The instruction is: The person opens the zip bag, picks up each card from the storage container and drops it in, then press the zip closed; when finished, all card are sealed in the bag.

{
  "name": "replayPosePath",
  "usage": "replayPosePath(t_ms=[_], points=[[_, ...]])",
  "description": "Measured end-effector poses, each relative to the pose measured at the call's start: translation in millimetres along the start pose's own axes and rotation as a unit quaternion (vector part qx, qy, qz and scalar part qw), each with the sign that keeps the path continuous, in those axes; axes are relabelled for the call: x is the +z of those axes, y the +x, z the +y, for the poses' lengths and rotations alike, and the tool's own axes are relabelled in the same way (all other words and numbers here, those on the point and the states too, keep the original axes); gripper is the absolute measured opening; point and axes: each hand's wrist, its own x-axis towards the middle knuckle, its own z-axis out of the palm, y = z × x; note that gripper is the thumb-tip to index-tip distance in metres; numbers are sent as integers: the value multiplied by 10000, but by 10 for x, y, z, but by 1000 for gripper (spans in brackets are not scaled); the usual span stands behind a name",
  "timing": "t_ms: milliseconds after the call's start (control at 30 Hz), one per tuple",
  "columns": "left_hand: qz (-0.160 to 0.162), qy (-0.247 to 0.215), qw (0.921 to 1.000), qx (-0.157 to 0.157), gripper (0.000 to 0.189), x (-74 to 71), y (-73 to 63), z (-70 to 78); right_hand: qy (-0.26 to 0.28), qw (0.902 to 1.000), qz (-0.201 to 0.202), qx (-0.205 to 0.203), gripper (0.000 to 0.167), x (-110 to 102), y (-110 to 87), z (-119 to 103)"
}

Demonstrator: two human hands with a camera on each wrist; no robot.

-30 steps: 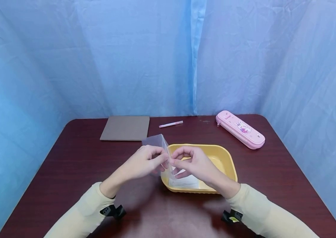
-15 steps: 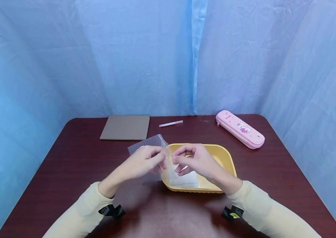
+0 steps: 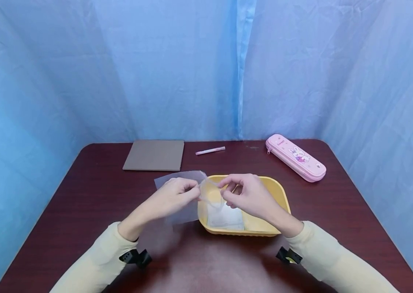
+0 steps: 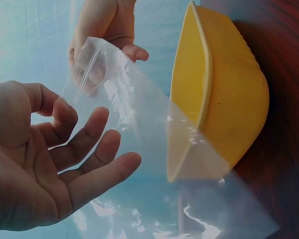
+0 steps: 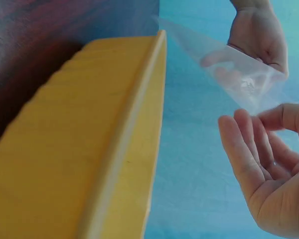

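Observation:
A clear plastic zip bag [image 3: 182, 215] hangs between my two hands, over the left end of a yellow basket [image 3: 281, 199]. My left hand [image 3: 171, 197] pinches one side of its mouth between thumb and forefinger, the other fingers spread apart in the left wrist view. On the opposite side, my right hand [image 3: 248, 195] pinches the mouth with thumb and fingertips. The mouth gapes in a loop between them. Ridged zip lines [image 4: 89, 72] run along its edge. White flat sheets or packets [image 3: 224, 217] lie in the basket's left part, below the hands.
A grey-brown flat board [image 3: 154, 155] lies at the back left of the dark red table [image 3: 206, 268]. To its right is a white and pink pen [image 3: 210, 151]. A pink pencil case [image 3: 296, 158] with a rabbit picture lies at the back right. Blue curtains [image 3: 170, 69] surround the table.
The hands have drawn apart, the right hand moving right and slightly away. The bag's mouth, nearly flat before, has widened into a loop, and its body has swung left.

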Motion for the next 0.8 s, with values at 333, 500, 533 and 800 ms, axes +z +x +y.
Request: replayPosePath(t_ms=[333,500,533,800], points=[[-658,-351,9964,398,23,-26,29,8,535,9971,-482,263,13,-41,121,-76],[-497,-582,9961,429,23,-72,-18,-50,818,9934,-418,688,12,-137,164,7],[-408,-539,9968,429,23,-81,-23,-59,818,9932,-371,744,11,-159,168,30],[505,-126,9976,453,32,-163,-21,-69,1047,9897,-283,934,18,-247,144,103]])
